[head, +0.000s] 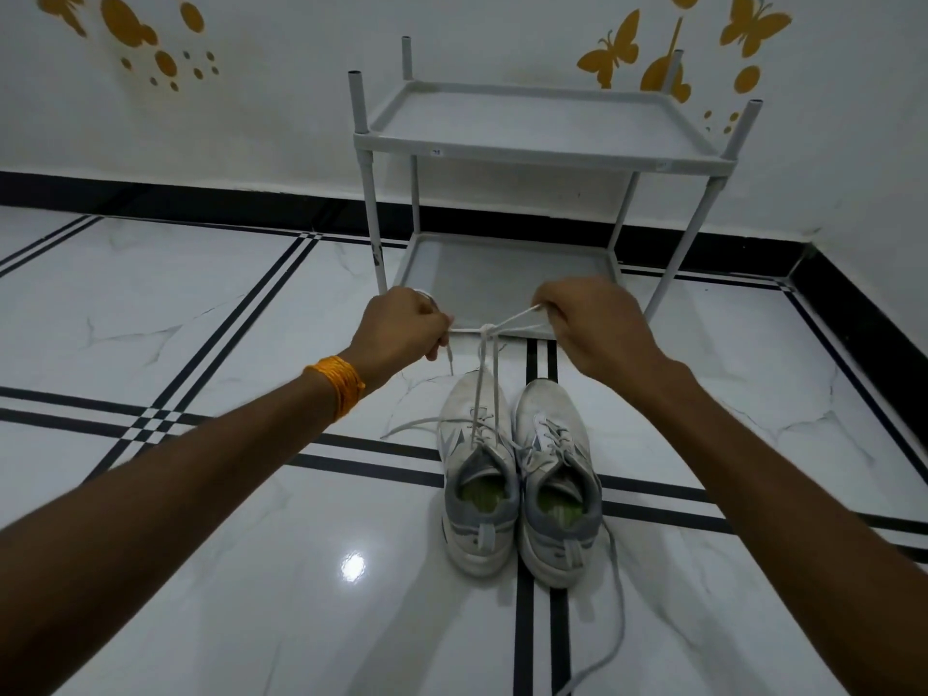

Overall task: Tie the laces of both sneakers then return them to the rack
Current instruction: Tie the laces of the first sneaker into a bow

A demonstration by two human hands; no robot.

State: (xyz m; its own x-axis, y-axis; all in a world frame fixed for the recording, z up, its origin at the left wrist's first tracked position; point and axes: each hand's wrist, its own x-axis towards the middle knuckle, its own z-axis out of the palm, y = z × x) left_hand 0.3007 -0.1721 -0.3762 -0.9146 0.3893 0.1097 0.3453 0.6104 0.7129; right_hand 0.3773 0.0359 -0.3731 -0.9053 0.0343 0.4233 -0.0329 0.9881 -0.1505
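Note:
Two white and grey sneakers stand side by side on the floor, toes pointing away from me. The left sneaker (pixel 479 489) has its white laces (pixel 484 374) pulled up and crossed in a knot between my hands. My left hand (pixel 401 329) is shut on one lace end, my right hand (pixel 587 324) on the other, both raised above the toes. The right sneaker (pixel 557 489) has loose laces, one trailing on the floor to its right. The grey two-shelf rack (pixel 542 153) stands just beyond my hands, both shelves bare.
White marble-look floor tiles (pixel 251 303) with black stripes lie all around the shoes. A white wall (pixel 276 118) with yellow butterfly stickers and a black skirting stands behind the rack. The wall turns a corner at the right.

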